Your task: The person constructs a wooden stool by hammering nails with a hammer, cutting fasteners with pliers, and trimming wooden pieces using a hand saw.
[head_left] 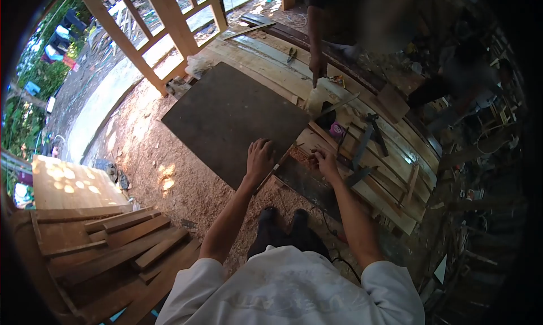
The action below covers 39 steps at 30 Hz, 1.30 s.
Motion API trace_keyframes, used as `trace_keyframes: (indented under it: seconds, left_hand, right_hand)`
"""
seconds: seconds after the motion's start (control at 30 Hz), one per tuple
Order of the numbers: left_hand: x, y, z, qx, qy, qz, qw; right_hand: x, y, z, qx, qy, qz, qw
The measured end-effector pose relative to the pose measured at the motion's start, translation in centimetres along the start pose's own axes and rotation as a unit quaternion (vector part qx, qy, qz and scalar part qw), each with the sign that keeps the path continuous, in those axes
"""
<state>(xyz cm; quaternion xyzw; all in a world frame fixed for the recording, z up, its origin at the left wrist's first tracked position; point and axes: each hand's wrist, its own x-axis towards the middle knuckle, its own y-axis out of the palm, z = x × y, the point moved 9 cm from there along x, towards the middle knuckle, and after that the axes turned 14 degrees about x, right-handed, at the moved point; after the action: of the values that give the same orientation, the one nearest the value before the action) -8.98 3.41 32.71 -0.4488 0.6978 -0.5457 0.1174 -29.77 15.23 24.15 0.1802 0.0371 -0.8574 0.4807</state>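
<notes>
A large dark rectangular board [232, 118] lies in front of me, partly over the workbench. My left hand [260, 157] rests flat on its near right part, fingers stretched out. A thin strip with a pale section [276, 167] shows along the board's edge, just right of that hand. My right hand [324, 163] is right of the board, above the bench, with its fingers curled together. Whatever they hold, if anything, is too small to make out. Reddish wood shavings [300, 156] lie beside those fingers. Further right are a pink tape measure [337, 129] and a dark, square-like tool [376, 134].
Another person's hand [318, 68] points down at the bench beyond the board. Pliers [292, 55] and wood strips [408, 183] lie on the planked workbench [260, 56]. Cut timber [141, 234] is stacked at lower left. Sawdust [186, 183] covers the ground; a wooden frame [164, 20] stands behind.
</notes>
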Motion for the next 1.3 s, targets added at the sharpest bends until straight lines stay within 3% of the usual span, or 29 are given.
trace_keyframes:
  seconds: [0.13,0.2,0.23,0.27,0.33,0.5,0.6,0.67,0.77,0.8,0.87,0.93,1.1,1.27,1.3]
  left_hand:
    - [0.3,1.0,-2.7,-0.044,0.055,-0.002,0.998]
    - [-0.3,3.0,-4.3,-0.074,0.052,0.069,0.993]
    - [-0.9,3.4,-5.6,-0.17,0.055,0.037,0.983]
    - [-1.7,4.7,-7.0,-0.174,0.061,0.043,0.982]
    - [-2.9,7.5,-8.1,-0.32,-0.045,0.081,0.943]
    - [-4.2,13.0,-12.0,-0.284,0.016,0.176,0.942]
    - [-3.9,14.5,-13.7,-0.339,-0.024,0.166,0.926]
    - [-4.4,18.1,-13.0,-0.368,-0.149,0.212,0.893]
    - [-4.1,20.8,-13.9,-0.334,-0.158,0.234,0.899]
    - [-4.1,21.8,-14.0,-0.329,-0.169,0.234,0.899]
    - [-3.8,22.5,-15.4,-0.317,-0.102,0.198,0.922]
    - [-4.2,22.4,-16.1,-0.294,-0.095,0.213,0.927]
    - [-2.3,22.5,-18.2,-0.223,-0.044,0.244,0.943]
    - [-0.2,25.5,-15.2,-0.306,-0.175,0.187,0.917]
    - [0.2,25.9,-15.0,-0.287,-0.162,0.179,0.927]
  right_hand:
    - [-1.1,-0.5,-0.6,0.012,0.011,-0.01,1.0]
    - [-2.2,-0.3,-0.8,0.027,0.013,-0.003,1.0]
    - [-2.5,-0.2,-0.9,0.039,0.012,0.012,0.999]
    - [-2.7,-0.5,-1.3,0.041,0.012,0.004,0.999]
    - [-3.5,-0.6,-2.2,0.026,0.024,0.022,0.999]
    - [-4.5,-6.1,-4.1,-0.063,0.013,-0.024,0.998]
    - [-3.2,-9.3,-5.3,-0.073,-0.018,-0.002,0.997]
    - [-2.0,-11.4,-6.7,-0.097,-0.009,0.008,0.995]
    - [-0.8,-13.4,-7.3,-0.148,-0.001,0.047,0.988]
    - [-0.4,-14.4,-7.4,-0.111,-0.001,0.043,0.993]
    - [0.1,-15.5,-7.9,-0.072,0.015,0.053,0.996]
    - [0.5,-16.3,-9.4,0.066,0.127,0.029,0.989]
    - [2.7,-15.9,-7.2,0.001,0.083,0.099,0.992]
    - [6.5,-17.0,-8.9,-0.051,0.177,0.071,0.98]
    - [7.8,-17.1,-9.2,-0.052,0.112,0.087,0.988]
